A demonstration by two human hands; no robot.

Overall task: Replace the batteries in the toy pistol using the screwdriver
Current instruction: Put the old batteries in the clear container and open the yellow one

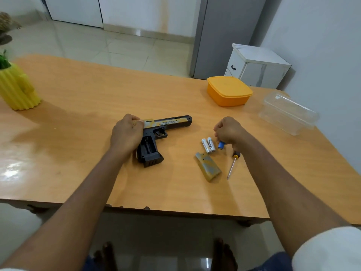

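Note:
The black and gold toy pistol (168, 124) lies on its side on the wooden table (88, 118), barrel pointing right, its grip compartment open and empty. My left hand (126, 134) grips the rear of the slide. Right of the pistol, two white batteries (208, 145) lie side by side. My right hand (230, 132) is curled round a blue battery (221, 145), whose lower end sticks out below the fingers. The gold battery cover (208, 169) lies below the batteries, and the screwdriver (232, 165) rests beside it, partly under my right forearm.
An orange lidded box (229, 90) and a clear plastic container (289, 112) stand at the back right. A yellow ribbed plant pot (16, 89) stands at the left edge. The table's front edge runs below my forearms.

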